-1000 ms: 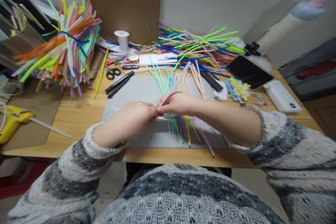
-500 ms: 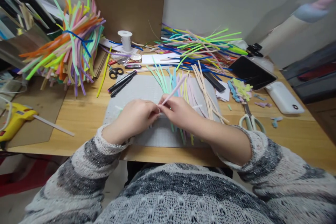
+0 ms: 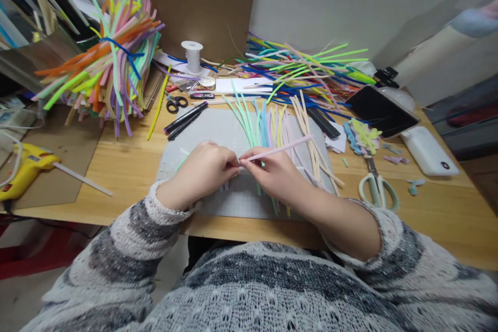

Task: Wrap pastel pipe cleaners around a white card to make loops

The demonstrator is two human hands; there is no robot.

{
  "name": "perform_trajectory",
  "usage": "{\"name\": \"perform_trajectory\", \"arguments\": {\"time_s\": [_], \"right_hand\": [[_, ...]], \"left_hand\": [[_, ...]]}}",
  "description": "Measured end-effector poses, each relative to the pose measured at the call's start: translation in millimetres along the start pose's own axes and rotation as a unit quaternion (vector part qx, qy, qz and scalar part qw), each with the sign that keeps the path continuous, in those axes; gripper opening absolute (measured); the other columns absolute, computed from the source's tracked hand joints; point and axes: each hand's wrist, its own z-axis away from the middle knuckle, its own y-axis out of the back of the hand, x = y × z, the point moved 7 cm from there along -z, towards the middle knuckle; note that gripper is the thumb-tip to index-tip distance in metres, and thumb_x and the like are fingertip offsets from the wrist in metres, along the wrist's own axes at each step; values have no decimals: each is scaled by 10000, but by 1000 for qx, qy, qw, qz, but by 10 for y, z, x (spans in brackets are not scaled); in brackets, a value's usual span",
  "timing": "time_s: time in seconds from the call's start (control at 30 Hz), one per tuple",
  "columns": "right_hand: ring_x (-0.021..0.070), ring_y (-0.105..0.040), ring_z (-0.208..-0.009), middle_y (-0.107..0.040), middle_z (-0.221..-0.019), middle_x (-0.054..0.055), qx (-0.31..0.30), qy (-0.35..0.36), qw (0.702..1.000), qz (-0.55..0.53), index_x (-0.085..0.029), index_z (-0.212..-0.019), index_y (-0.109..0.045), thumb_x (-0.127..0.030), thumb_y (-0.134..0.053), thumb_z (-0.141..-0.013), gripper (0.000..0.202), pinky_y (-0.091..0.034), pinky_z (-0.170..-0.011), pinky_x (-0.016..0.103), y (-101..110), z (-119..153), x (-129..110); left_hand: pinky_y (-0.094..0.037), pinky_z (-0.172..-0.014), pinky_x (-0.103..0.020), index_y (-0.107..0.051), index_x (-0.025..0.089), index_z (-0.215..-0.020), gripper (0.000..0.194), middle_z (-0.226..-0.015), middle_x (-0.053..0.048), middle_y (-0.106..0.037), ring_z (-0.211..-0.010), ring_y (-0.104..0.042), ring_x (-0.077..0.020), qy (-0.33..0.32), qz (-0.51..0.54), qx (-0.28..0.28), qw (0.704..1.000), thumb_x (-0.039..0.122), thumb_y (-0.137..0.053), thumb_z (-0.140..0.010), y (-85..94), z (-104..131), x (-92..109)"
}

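Observation:
Above the grey mat [image 3: 229, 202], my right hand [image 3: 272, 168] pinches a pale pink pipe cleaner [image 3: 284, 146], which slants up to the right. My left hand [image 3: 206, 168] is closed, its fingertips meeting those of the right; the small thing between them is mostly hidden. Beside and under my right hand lie mint green pipe cleaners [image 3: 246, 122], with blue, yellow and lilac ones next to them. Peach pipe cleaners [image 3: 307, 129] lie on the mat's right side.
A large bundle of pipe cleaners [image 3: 112, 57] stands back left, near a yellow glue gun [image 3: 29, 166]. Black markers [image 3: 187, 120] and small scissors [image 3: 177, 104] lie behind my left hand. Larger scissors [image 3: 376, 187], a phone [image 3: 383, 110] and a white case [image 3: 428, 150] are on the right.
The pink pipe cleaner has swung lower to the right in my right hand. The whole view has shifted slightly, with the scene now further right. My fingertips stay together.

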Motion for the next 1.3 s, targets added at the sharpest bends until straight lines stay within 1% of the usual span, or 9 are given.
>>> {"name": "perform_trajectory", "arguments": {"time_s": [0.2, 0.33, 0.47, 0.53, 0.67, 0.8, 1.03, 1.13, 1.3], "right_hand": [[149, -601, -756, -680, -809, 27, 0, 35, 998, 58, -191, -822, -634, -255, -551, -844, 108, -406, -674, 265, 12, 30, -36], [158, -606, -804, -685, -842, 29, -3, 51, 998, 47, -198, -827, -625, -233, -549, -834, 84, -415, -711, 271, 29, 53, -17], [171, -606, -844, -688, -863, 31, 8, 62, 997, 50, -203, -841, -629, -200, -554, -817, 79, -419, -741, 284, 28, 59, 9], [172, -605, -848, -688, -865, 28, 11, 62, 997, 54, -209, -841, -631, -199, -555, -816, 81, -419, -746, 288, 19, 60, 21], [170, -603, -840, -688, -855, 24, 27, 65, 996, 52, -213, -837, -632, -191, -560, -806, 81, -420, -750, 292, 21, 67, 30], [171, -607, -840, -694, -862, 29, 47, 68, 996, 33, -211, -831, -626, -194, -559, -806, 73, -428, -758, 301, 33, 78, 29], [163, -602, -823, -686, -857, 39, 69, 109, 991, 19, -210, -826, -598, -230, -551, -831, 51, -444, -751, 305, 29, 106, 10], [163, -601, -824, -684, -862, 34, 65, 122, 990, 32, -215, -823, -585, -195, -547, -810, 45, -441, -763, 310, 23, 102, 1], [166, -593, -811, -686, -862, 26, 36, 138, 987, 68, -221, -817, -571, -154, -535, -779, 85, -426, -755, 310, 15, 84, -37]], "left_hand": [[-404, -725, -320, -657, 165, -674, 202, -595, -22, -646, -612, -580, -161, -9, 0, -4, 1000, 276, -592, -829, -20, -8, 34], [-392, -744, -328, -652, 168, -696, 209, -610, -10, -655, -604, -577, -149, -11, 24, 3, 1000, 298, -580, -842, -17, -6, 45], [-396, -719, -316, -635, 165, -775, 128, -691, -14, -677, -654, -580, -161, 28, 57, 16, 998, 275, -597, -829, 3, 4, -8], [-400, -725, -314, -637, 167, -776, 104, -711, -14, -685, -685, -589, -167, 37, 74, 12, 996, 259, -612, -819, 8, 9, -24], [-407, -762, -325, -672, 181, -760, 123, -712, -14, -700, -733, -609, -177, 28, 95, -2, 995, 235, -587, -831, 11, 17, -17], [-411, -746, -321, -678, 179, -755, 128, -699, -18, -698, -739, -612, -183, 28, 92, -2, 995, 229, -583, -823, 9, 16, -28], [-408, -717, -303, -661, 172, -737, 124, -673, -16, -685, -693, -608, -165, 18, 99, 0, 995, 214, -575, -817, -2, 10, -27], [-406, -727, -304, -652, 169, -743, 117, -657, -12, -672, -704, -605, -167, 17, 99, -2, 995, 209, -571, -817, -3, 16, -18], [-400, -724, -303, -651, 171, -753, 118, -682, -20, -671, -742, -597, -180, 22, 90, -4, 996, 226, -573, -823, -1, 25, -17]]}}
